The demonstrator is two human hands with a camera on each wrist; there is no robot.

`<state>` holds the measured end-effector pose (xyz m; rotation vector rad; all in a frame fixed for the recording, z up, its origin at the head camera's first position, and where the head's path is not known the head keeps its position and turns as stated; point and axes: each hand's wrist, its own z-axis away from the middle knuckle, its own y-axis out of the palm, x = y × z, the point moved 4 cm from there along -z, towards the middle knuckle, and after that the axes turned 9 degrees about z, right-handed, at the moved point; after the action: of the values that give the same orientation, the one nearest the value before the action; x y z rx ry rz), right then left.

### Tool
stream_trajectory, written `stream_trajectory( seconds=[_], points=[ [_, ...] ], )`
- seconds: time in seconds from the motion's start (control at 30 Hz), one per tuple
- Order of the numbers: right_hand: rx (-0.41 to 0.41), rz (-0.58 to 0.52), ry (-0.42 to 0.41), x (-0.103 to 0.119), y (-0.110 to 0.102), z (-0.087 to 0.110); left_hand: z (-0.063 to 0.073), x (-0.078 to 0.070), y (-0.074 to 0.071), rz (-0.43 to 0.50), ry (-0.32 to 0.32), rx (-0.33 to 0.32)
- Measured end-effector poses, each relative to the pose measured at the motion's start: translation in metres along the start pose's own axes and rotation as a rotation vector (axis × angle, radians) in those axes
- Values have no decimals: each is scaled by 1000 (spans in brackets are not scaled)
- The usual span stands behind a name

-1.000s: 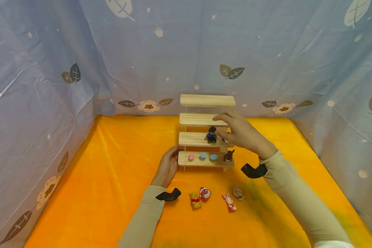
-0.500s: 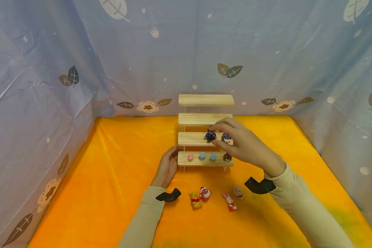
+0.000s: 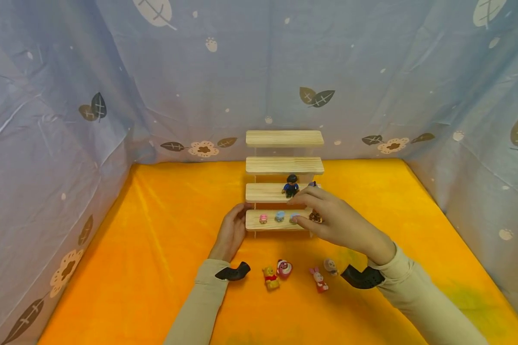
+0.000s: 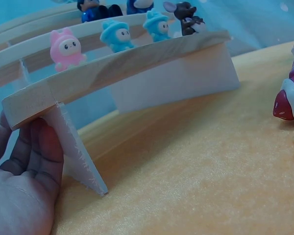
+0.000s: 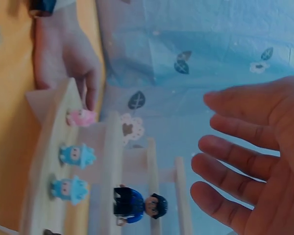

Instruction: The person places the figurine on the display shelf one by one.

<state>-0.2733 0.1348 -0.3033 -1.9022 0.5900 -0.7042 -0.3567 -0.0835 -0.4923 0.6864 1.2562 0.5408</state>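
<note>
Wooden stand (image 3: 285,139) has its left end held by the left hand (image 3: 230,232), fingers curled behind the lowest step's leg. In front of the stand lie 4 loose figures, left to right: yellow bear (image 3: 270,279), magenta figure (image 3: 284,269) close against it, then, across a gap, pink piglet (image 3: 319,280) and pale hooded figure (image 3: 330,267). Bear and piglet point their long axes roughly at the stand, heads that way; the left hand is nearer the bear, the right hand (image 3: 336,220) nearer the piglet. That right hand hovers by the stand's right end, fingers parted, holding nothing. Orange tabletop (image 3: 177,215) spreads both sides of the stand; leaf-print curtain (image 3: 220,86) hangs behind it.
</note>
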Motion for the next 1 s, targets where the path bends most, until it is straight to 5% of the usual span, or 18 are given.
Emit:
stream_trajectory(
  seconds=[0.57,1.0],
  points=[
    [64,-53,0,-1,28,20,2,0,2,-3,-8,10],
    [289,-107,52,0,74,23,1,0,1,-5,-2,9]
  ],
)
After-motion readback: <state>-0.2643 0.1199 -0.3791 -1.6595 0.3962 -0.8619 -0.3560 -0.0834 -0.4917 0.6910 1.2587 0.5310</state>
